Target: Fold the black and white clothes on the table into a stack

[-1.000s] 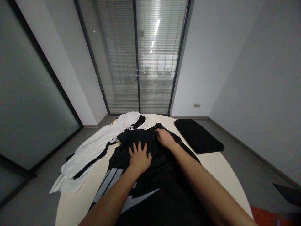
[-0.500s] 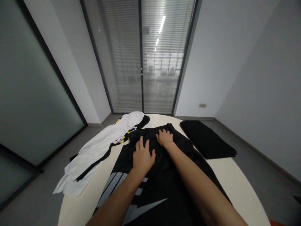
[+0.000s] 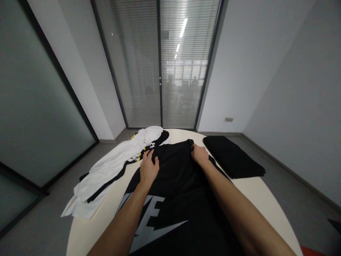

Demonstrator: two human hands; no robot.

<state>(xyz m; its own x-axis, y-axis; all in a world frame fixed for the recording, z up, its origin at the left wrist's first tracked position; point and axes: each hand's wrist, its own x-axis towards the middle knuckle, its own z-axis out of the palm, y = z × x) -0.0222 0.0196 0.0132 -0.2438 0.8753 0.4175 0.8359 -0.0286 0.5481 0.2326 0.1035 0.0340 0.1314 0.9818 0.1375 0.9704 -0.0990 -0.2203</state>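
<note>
A black garment (image 3: pixel 176 177) with large light-grey lettering and a swoosh lies spread before me; its exact kind is unclear. My left hand (image 3: pixel 149 169) rests on its upper left part, fingers stretched and thumb apart. At the far right corner, my right hand (image 3: pixel 199 154) is closed with its fingers curled onto the fabric's edge. My forearms cover parts of the print and the garment's sides.
White clothing (image 3: pixel 112 167) with black and yellow parts lies loosely heaped on the left. To the right is a folded black cloth (image 3: pixel 231 156). Both lie on a pale, round-edged table (image 3: pixel 269 202). Beyond stands a glass partition with blinds (image 3: pixel 181 103).
My hands have moved apart, the left toward the left edge and the right toward the far right corner. The right fingers have closed on the fabric, which looks smoother and straighter at the top.
</note>
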